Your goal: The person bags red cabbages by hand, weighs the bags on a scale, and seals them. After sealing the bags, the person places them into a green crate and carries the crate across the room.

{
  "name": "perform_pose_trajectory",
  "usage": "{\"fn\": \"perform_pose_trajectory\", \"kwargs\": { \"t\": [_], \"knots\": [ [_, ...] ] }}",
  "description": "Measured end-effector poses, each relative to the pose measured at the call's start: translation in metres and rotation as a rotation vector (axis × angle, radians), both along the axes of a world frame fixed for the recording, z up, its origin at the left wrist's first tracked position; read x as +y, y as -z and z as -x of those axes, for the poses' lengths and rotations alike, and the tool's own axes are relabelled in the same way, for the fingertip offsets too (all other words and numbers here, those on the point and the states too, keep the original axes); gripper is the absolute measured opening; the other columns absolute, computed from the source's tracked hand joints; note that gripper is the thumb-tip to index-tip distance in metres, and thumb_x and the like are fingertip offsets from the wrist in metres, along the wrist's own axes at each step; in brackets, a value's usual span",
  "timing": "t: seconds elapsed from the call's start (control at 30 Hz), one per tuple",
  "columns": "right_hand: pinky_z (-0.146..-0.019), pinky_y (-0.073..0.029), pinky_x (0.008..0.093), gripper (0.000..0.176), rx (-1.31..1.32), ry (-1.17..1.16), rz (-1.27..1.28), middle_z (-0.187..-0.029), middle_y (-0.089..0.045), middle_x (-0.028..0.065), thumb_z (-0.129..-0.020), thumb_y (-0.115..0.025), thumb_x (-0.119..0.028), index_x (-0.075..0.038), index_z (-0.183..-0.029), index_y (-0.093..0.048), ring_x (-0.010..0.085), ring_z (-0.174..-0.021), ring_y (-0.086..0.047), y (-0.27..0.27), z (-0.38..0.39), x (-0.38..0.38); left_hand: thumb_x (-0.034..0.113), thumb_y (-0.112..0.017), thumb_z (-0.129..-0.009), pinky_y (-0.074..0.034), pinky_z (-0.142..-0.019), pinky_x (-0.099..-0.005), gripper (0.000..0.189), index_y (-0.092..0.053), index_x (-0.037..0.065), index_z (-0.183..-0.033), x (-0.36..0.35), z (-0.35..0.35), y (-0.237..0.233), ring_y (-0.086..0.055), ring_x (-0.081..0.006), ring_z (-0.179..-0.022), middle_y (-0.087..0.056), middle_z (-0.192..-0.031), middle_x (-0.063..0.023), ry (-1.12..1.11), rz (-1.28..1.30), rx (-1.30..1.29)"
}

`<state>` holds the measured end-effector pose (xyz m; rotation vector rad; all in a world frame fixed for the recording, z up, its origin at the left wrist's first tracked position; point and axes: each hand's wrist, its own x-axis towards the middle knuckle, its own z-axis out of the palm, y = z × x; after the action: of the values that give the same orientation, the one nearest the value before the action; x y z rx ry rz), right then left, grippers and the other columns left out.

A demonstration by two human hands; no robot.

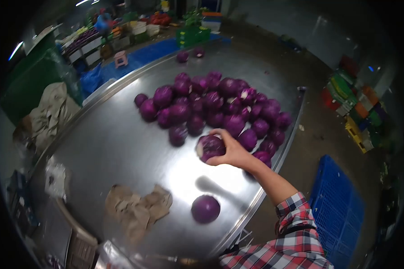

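Note:
My right hand (229,151), reaching in from the lower right in a plaid sleeve, is closed around a red cabbage (211,148). A pale patch shows on the left side of that cabbage. Behind it, a big heap of red cabbages (213,101) covers the far right part of the metal table (98,148). One smooth, round red cabbage (205,209) lies apart, closer to me. To its left is a crumpled brown cloth (137,208). My left hand is out of view.
Two red cabbages (190,54) sit at the table's far end. A blue plastic pallet (339,210) stands on the right. Colourful crates (357,103) are stacked beyond it. On the left are a pink stool (120,58) and crumpled beige cloth (54,112). A blurred person (104,22) is far off.

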<state>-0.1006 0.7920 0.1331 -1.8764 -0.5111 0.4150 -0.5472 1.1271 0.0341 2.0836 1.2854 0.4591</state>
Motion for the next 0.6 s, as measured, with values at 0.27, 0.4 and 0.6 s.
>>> {"fn": "perform_pose_trajectory", "kwargs": {
  "t": [0.27,0.4,0.6],
  "knots": [
    [-0.073,-0.052,0.0335,0.07,0.959,-0.771,-0.068,-0.115,-0.049,0.0149,-0.077,-0.064,-0.044,-0.004,-0.127,-0.035,0.0223,-0.1,-0.055,0.091,0.246,0.168,0.016,-0.052,-0.087,-0.042,-0.042,-0.0283,0.023,-0.063,0.0,-0.099,-0.023,-0.008,0.029,-0.052,-0.0139,-0.043,-0.054,-0.056,-0.0091,0.316,0.518,-0.001],
    [-0.067,-0.055,0.034,0.064,1.299,-0.546,-0.179,-0.112,-0.052,0.0147,-0.079,-0.063,-0.043,-0.003,-0.123,-0.038,0.0185,-0.097,-0.057,0.121,0.317,0.18,0.018,-0.049,-0.092,-0.031,-0.032,-0.0225,0.027,-0.06,-0.003,-0.102,-0.031,0.013,-0.008,-0.039,-0.0067,-0.034,-0.046,-0.049,-0.001,0.071,0.739,-0.334],
    [-0.084,-0.043,0.0391,0.058,0.289,-0.677,0.121,-0.106,-0.055,0.0199,-0.074,-0.068,-0.025,-0.001,-0.119,-0.041,0.0363,-0.096,-0.055,0.115,0.348,0.202,0.012,-0.053,-0.089,-0.037,-0.043,-0.0205,0.022,-0.061,-0.004,-0.102,-0.029,0.029,-0.02,-0.046,-0.0053,-0.046,-0.053,-0.058,-0.0018,0.091,0.536,-0.419]
  ]
}}
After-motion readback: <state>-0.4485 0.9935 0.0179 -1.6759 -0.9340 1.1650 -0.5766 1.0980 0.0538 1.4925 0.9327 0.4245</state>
